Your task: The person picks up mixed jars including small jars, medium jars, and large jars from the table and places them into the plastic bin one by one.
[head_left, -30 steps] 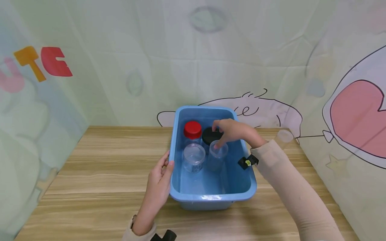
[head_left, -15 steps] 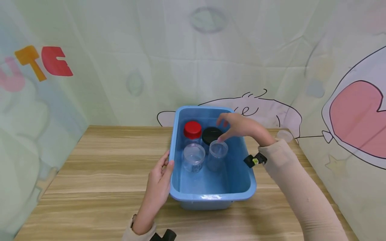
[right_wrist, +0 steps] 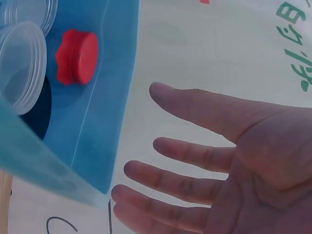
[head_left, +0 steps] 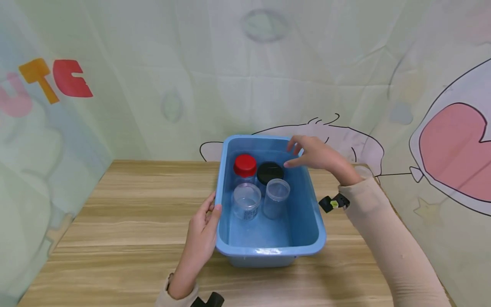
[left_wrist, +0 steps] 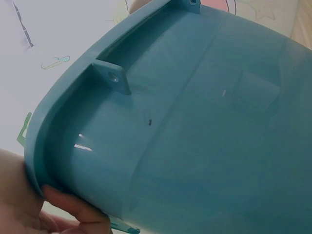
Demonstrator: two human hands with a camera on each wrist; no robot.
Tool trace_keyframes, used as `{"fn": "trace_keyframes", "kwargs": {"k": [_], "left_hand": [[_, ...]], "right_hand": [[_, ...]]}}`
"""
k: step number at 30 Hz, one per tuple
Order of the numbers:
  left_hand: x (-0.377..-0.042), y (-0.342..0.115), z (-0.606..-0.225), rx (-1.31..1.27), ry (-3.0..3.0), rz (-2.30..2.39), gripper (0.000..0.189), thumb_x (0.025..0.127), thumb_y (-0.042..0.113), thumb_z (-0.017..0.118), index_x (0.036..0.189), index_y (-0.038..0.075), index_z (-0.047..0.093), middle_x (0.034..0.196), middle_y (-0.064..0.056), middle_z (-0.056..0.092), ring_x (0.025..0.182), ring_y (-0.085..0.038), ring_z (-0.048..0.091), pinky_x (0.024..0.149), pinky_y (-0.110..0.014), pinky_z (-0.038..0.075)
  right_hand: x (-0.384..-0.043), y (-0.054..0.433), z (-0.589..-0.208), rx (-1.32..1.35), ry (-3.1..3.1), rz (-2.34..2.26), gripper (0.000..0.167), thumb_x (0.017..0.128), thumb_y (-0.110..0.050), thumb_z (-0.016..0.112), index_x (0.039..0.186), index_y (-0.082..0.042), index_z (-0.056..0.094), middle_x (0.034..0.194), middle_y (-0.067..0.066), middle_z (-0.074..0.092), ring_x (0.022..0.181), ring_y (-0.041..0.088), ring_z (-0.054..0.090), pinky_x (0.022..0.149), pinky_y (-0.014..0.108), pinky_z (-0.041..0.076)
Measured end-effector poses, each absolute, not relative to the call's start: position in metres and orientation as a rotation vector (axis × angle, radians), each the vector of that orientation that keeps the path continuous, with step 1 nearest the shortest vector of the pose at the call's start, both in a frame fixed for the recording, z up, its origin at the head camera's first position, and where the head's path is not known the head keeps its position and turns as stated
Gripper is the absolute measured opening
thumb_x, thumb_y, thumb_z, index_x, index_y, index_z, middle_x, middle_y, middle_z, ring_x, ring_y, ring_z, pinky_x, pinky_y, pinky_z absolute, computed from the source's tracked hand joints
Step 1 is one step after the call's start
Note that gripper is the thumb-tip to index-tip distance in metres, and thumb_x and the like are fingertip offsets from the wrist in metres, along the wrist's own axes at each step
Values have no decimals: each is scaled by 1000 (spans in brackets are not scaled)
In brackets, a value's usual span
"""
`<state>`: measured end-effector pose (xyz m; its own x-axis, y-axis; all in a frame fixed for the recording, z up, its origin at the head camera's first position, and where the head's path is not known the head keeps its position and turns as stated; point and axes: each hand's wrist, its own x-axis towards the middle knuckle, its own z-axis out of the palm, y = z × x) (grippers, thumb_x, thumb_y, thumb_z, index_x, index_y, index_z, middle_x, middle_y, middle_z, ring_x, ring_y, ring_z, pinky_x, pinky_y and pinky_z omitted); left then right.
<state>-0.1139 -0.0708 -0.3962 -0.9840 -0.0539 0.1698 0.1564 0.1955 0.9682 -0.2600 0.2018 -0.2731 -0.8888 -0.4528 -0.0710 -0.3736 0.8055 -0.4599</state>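
Note:
A blue plastic basin [head_left: 270, 252] stands in the middle of the table. My left hand [head_left: 202, 228] grips its left rim, thumb on the side and fingertips tucked beneath the lip, as the left wrist view shows. Inside are a jar with a red lid [head_left: 245, 165], a jar with a black lid [head_left: 270, 172] and two clear plastic jars, a wide jar [head_left: 247, 200] and a narrower jar [head_left: 277, 198]. Over the far right rim hovers my right hand [head_left: 316, 154], fingers spread and holding nothing. In the right wrist view its palm [right_wrist: 273, 170] faces the camera.
On the table's right side, partly behind the right sleeve, is a translucent round-topped container [head_left: 363, 171]. The wooden table [head_left: 126, 221] meets a printed cloth backdrop [head_left: 161, 76] behind the basin and at both sides.
My right hand has drawn back from the narrower clear jar, up and rightward to the basin's far right rim. The left hand, basin and jars look unmoved.

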Motion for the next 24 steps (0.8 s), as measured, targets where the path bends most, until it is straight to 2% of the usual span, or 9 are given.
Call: {"fn": "trace_keyframes", "kwargs": {"k": [15, 24], "left_hand": [[-114, -71, -396, -89, -2300, -1894, 47, 108, 17, 45, 149, -4, 39, 105, -17, 54, 75, -17, 54, 65, -27, 51], [-114, -71, -396, -87, -2308, -1886, 47, 108, 18, 46, 149, -4, 39, 104, -18, 54, 74, -17, 53, 64, -26, 50]], "right_hand": [[-259, 222, -272, -584, 2871, -662, 44, 92, -25, 73, 121, 4, 56, 117, 25, 60, 104, 39, 58, 86, 52, 49], [-257, 237, -272, -558, 2918, -643, 39, 93, -21, 72, 119, 4, 58, 116, 27, 61, 105, 42, 58, 87, 55, 49]]}}
